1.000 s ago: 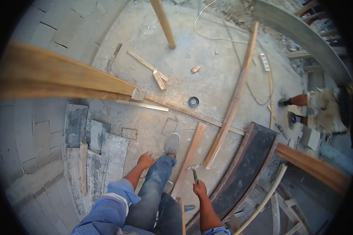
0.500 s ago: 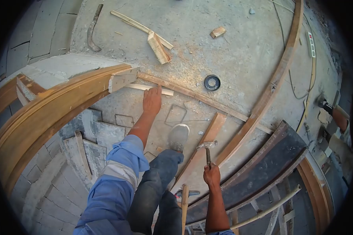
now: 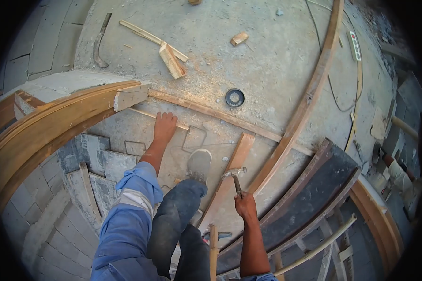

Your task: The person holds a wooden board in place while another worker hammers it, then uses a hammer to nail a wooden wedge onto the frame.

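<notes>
Floor (image 3: 267,79): wood strip (image 3: 182,126) shifted under left hand (image 3: 164,128).

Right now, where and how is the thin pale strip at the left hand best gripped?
Probably near its end away from the wooden block, from above, thumb and fingers pinching across its width. The strip is long, narrow and lies low; its other end runs close to the block, leaving less finger room. The left hand comes over it between those ends.

Beyond left hand (image 3: 164,127), a batten (image 3: 215,113) crosses open floor (image 3: 272,70).
</notes>
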A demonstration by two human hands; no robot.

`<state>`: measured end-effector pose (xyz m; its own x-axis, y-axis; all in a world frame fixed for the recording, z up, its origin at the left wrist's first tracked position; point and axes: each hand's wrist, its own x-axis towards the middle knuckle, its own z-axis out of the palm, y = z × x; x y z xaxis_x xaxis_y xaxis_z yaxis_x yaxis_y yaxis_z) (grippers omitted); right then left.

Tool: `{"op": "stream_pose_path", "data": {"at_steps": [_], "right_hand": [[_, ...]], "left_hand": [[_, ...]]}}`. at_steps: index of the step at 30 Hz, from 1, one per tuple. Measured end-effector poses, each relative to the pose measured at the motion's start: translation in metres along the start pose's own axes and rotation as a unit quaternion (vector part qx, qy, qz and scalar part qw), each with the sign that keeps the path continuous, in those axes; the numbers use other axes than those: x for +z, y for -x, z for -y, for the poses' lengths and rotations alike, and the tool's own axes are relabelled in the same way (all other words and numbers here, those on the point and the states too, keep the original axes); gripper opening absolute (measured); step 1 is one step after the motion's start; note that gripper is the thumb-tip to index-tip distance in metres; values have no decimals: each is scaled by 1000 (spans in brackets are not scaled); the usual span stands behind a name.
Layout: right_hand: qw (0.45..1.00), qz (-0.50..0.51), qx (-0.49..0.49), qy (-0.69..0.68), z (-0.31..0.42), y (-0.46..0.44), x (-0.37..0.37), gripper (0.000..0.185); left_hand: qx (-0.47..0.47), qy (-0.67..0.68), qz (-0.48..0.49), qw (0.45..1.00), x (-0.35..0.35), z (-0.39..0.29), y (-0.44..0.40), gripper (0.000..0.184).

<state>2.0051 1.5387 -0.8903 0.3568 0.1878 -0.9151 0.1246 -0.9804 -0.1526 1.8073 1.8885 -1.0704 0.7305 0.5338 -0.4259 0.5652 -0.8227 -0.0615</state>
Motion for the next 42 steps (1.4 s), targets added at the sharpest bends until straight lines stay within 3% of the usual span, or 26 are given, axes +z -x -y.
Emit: {"op": "stream_pose_path", "data": {"at_steps": [3, 6, 9, 10, 12, 13, 18, 23, 26, 30, 31, 34, 35, 38, 39, 42], "right_hand": [[999, 16, 28, -32, -9, 11, 14, 28], [997, -11, 20, -69, -36, 29, 43, 30], [993, -87, 1, -76, -76, 54, 84, 30], [978, -37, 63, -195, -72, 77, 83, 28], [891, 61, 175, -415, -70, 134, 69, 26], [863, 77, 172, -468, -71, 175, 59, 24], [865, 49, 29, -498, -126, 389, 31, 25], [848, -76, -53, -522, -156, 599, 11, 27], [824, -315, -156, -445, -169, 671, 40, 30], [732, -511, -159, -422, -161, 759, 54, 26], [738, -464, -138, -470, -172, 763, 59, 27], [720, -527, -134, -432, -170, 791, 51, 28], [724, -536, -74, -428, -161, 807, 50, 30], [706, -491, -59, -507, -159, 819, 68, 33], [702, -499, -65, -504, -167, 806, 85, 37], [685, -500, -43, -529, -161, 814, 104, 41]], "left_hand": [[28, 119, -123, 985, -35, -22, 19, 10], [28, 157, -118, 980, -104, -46, 48, 12], [53, 225, -285, 930, -203, -56, 90, 16], [27, 265, -269, 926, -234, -56, 110, 17], [-23, 353, -236, 905, -291, -65, 153, 20], [-28, 432, -218, 874, -314, -70, 175, 20], [32, 704, -113, 700, -440, -109, 307, 20], [156, 733, -23, 662, -575, -179, 453, 24], [234, 734, -1, 638, -618, -220, 508, 31], [327, 660, 25, 676, -666, -259, 566, 30], [352, 610, 47, 708, -678, -266, 579, 29], [401, 664, 196, 599, -678, -296, 609, 28], [414, 648, 230, 597, -676, -300, 616, 28], [404, 637, 321, 573, -666, -309, 637, 27], [416, 589, 311, 618, -657, -311, 636, 26], [443, 572, 367, 584, -667, -312, 658, 25]]}}
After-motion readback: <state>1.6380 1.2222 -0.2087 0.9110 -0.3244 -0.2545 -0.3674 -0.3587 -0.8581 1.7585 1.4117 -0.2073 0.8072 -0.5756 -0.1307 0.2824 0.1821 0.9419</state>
